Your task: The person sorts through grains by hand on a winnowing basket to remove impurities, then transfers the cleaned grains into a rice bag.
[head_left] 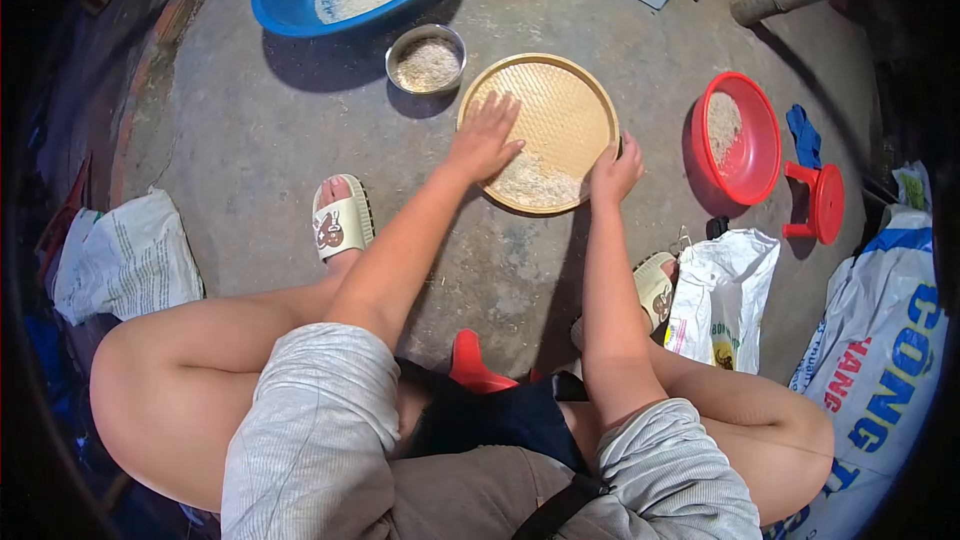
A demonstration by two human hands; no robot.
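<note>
A round woven bamboo winnowing tray (562, 100) is in front of me, over the concrete floor. Pale grain (535, 183), which looks like rice, is gathered at the tray's near side. My left hand (486, 138) lies over the tray's left part, fingers spread and thumb pointing toward the grain. On the right, my right hand (615, 172) is closed around the rim, its thumb on the inner side. A metal bowl (394, 72) holding brownish grain stands just beyond the tray to the left.
A blue basin (283, 2) with pale grain is at the far left. To the right stand a red basin (757, 145) with some grain and a small red stool (828, 204). Sacks lie on both sides, a white printed sack (722, 285) near my right foot.
</note>
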